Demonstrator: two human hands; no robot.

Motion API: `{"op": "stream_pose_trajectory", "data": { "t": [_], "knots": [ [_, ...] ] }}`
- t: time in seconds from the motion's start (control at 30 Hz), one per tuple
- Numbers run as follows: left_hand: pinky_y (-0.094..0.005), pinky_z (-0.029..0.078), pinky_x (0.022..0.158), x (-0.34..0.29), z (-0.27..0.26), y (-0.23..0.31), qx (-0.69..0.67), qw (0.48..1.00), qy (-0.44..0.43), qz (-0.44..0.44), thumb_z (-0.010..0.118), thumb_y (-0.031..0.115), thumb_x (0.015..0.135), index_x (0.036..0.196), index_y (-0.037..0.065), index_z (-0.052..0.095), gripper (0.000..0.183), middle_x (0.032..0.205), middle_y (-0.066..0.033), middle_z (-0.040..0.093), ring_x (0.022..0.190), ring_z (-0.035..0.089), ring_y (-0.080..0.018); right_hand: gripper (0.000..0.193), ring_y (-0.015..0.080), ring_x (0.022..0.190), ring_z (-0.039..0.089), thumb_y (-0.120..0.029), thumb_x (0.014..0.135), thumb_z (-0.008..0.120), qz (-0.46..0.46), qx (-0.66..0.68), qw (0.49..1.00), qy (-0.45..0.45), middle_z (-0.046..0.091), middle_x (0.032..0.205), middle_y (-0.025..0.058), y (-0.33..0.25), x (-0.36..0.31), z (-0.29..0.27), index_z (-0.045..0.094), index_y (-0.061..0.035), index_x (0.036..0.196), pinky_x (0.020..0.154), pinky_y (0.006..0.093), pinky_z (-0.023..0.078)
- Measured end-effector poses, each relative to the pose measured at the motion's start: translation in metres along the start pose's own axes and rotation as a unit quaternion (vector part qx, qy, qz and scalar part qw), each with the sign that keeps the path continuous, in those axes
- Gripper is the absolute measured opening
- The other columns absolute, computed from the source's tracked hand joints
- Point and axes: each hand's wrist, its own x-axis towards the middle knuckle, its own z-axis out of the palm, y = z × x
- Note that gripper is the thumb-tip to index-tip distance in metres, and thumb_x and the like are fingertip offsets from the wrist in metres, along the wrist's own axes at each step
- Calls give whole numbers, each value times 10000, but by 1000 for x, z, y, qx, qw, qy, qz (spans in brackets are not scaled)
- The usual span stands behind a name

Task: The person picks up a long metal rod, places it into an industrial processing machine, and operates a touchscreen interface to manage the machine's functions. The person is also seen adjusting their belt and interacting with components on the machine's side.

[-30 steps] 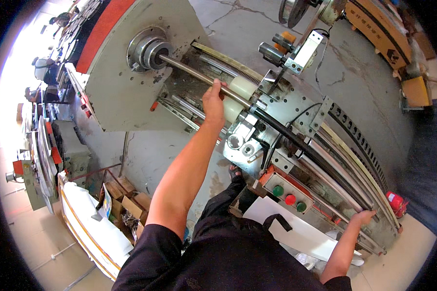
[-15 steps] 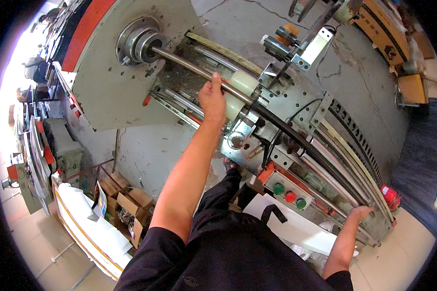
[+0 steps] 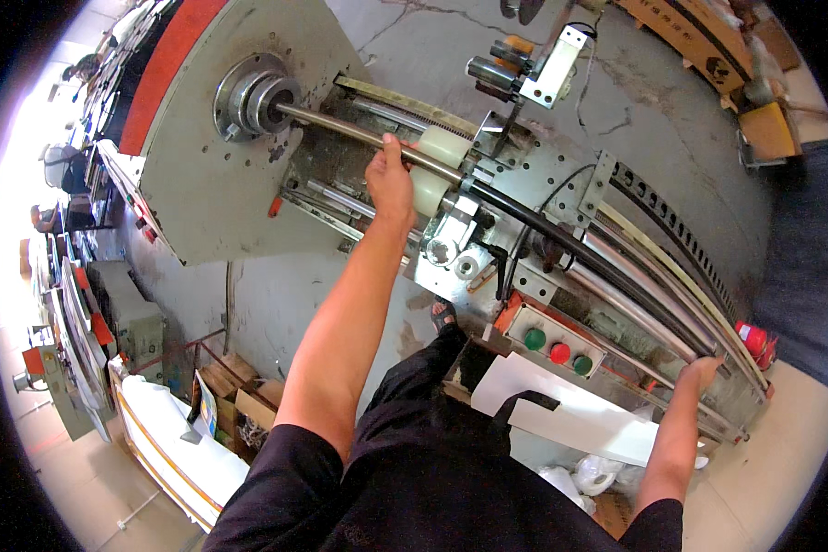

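Note:
A long bar runs from the round metal chuck (image 3: 259,99) at the upper left to the lower right. Its left part is a bare steel rod (image 3: 336,126); farther right comes a black section (image 3: 547,227). My left hand (image 3: 391,187) is closed round the steel rod, thumb on top, just left of the pale rollers (image 3: 443,147). At the far right my right hand (image 3: 701,372) is closed on the end of the black section, its fingers partly hidden. Beneath the bar lies the machine's metal plate (image 3: 561,175), drilled with holes.
A control box (image 3: 558,350) with green and red buttons sits on the machine's near side. White sheet material (image 3: 580,419) lies below it. Cardboard boxes (image 3: 258,405) stand on the floor at lower left. A large grey machine housing (image 3: 193,184) rises behind the chuck.
The whole view has shifted slightly, bringing the chuck a little lower and the upper-right fittings farther left. Both hands keep their hold at about the same places along the bar.

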Motion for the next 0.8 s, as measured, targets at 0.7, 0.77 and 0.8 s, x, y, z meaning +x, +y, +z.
{"op": "stream_pose_trajectory", "data": {
  "t": [0.7,0.77,0.8],
  "knots": [
    [-326,543,938,-97,-232,-38,192,944,-248,-105,699,356,1040,1274,34,631,404,1185,-48,724,1103,694,-170,375,311,1202,665,-362,1094,546,-173,39,696,-696,718,1225,122,394,-491,-276,717,-73,1261,1082,398,482],
    [-319,533,883,-127,-265,-43,232,922,-275,-140,709,320,1033,1273,53,638,366,1156,-53,732,1050,688,-154,481,318,1188,671,-470,1063,564,-172,-150,675,-702,709,1257,146,454,-479,-280,705,-65,1279,1050,406,498],
    [-315,524,841,-140,-279,-41,261,912,-290,-130,714,306,1028,1279,54,641,363,1124,-48,732,969,655,-142,495,323,1176,675,-487,1052,574,-189,-169,664,-704,711,1251,152,481,-479,-281,704,-67,1280,1039,412,504]
  ]
}}
